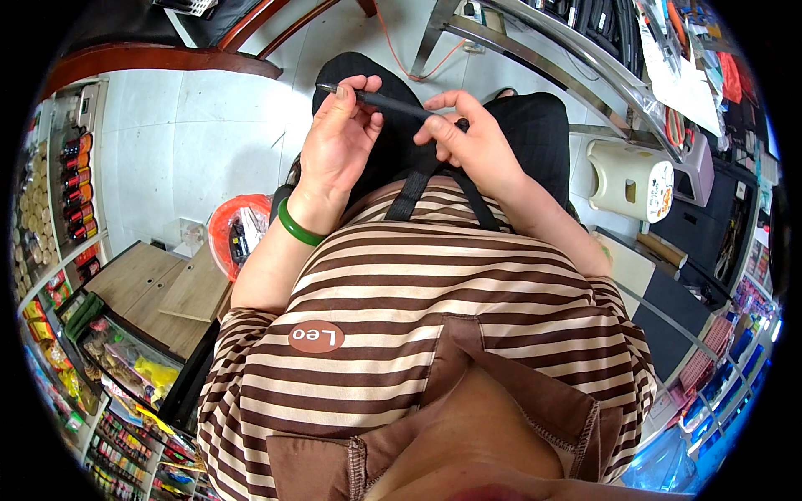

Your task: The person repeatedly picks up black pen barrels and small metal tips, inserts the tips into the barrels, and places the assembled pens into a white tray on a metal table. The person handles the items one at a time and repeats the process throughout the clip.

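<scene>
A slim black rod-like thing [391,106] spans the space between my hands, above my lap. I cannot make out its exact kind. Near its thin, pointed left end, my left hand [342,129] pinches it between thumb and fingers, the other fingers loosely curled. A green bangle [297,224] circles my left wrist. My right hand [469,138] closes on the other end with thumb and fingers, and a small dark rounded tip [462,125] shows there. Black trousers [535,125] lie behind the hands, and two black straps [409,196] hang below them.
To the left stand a red-lined bin [221,242], a wooden-topped cabinet [138,288] and shelves of bottles [79,188]. A cream plastic stool [622,179] is at the right. Ahead are a metal-framed table [535,58] and an orange cord [401,58] on the tiled floor.
</scene>
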A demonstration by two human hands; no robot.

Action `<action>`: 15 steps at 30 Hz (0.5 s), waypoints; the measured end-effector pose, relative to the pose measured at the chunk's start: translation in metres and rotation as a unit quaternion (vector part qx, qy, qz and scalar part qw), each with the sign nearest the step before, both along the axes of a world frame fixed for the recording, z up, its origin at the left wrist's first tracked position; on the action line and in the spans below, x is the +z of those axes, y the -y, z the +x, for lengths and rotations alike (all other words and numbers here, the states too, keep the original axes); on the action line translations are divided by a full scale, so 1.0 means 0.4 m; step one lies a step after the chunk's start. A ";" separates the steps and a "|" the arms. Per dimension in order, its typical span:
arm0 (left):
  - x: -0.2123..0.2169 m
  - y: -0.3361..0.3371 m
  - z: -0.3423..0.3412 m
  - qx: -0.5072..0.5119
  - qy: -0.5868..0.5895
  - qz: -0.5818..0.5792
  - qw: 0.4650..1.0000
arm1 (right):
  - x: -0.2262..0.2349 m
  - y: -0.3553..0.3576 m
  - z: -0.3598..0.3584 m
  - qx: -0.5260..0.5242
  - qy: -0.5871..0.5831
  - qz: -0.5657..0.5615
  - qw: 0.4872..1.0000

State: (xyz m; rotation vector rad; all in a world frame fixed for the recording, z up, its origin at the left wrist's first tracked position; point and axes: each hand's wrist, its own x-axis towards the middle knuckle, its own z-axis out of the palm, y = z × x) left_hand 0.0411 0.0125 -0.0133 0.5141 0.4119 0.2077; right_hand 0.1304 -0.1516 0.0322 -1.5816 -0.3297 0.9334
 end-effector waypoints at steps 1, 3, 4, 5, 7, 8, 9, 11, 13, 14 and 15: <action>-0.001 -0.002 0.000 0.003 -0.003 0.000 1.000 | -0.013 -0.001 -0.002 -0.004 0.060 0.007 0.998; 0.004 0.001 -0.001 0.001 -0.004 -0.001 1.000 | -0.047 -0.001 -0.007 -0.012 0.180 0.022 0.983; 0.006 0.003 -0.001 0.000 -0.004 -0.002 1.000 | -0.035 0.003 -0.006 -0.003 0.100 0.011 0.995; 0.007 0.003 -0.001 -0.001 0.000 -0.004 1.000 | -0.031 0.006 0.003 0.014 0.003 0.015 1.000; 0.008 0.002 -0.001 -0.004 0.008 -0.007 1.000 | -0.029 0.016 0.024 0.046 -0.189 0.022 0.981; 0.007 0.002 -0.001 -0.003 0.005 -0.008 1.000 | -0.030 0.017 0.024 0.060 -0.224 0.018 0.973; 0.005 0.003 -0.002 -0.001 0.001 -0.008 1.000 | -0.035 0.017 0.021 0.053 -0.192 0.018 0.980; 0.004 0.002 0.000 0.003 -0.004 -0.004 1.000 | -0.044 0.009 0.009 0.038 -0.128 0.018 0.991; 0.003 -0.001 -0.001 0.012 -0.009 0.007 1.000 | -0.021 -0.002 -0.006 0.016 0.073 -0.013 0.997; 0.003 -0.001 -0.003 0.008 -0.007 0.008 1.000 | -0.038 -0.001 -0.006 0.027 0.180 -0.017 0.983; 0.004 0.001 -0.003 0.004 -0.004 0.008 1.000 | -0.047 0.000 -0.006 0.035 0.286 -0.021 0.957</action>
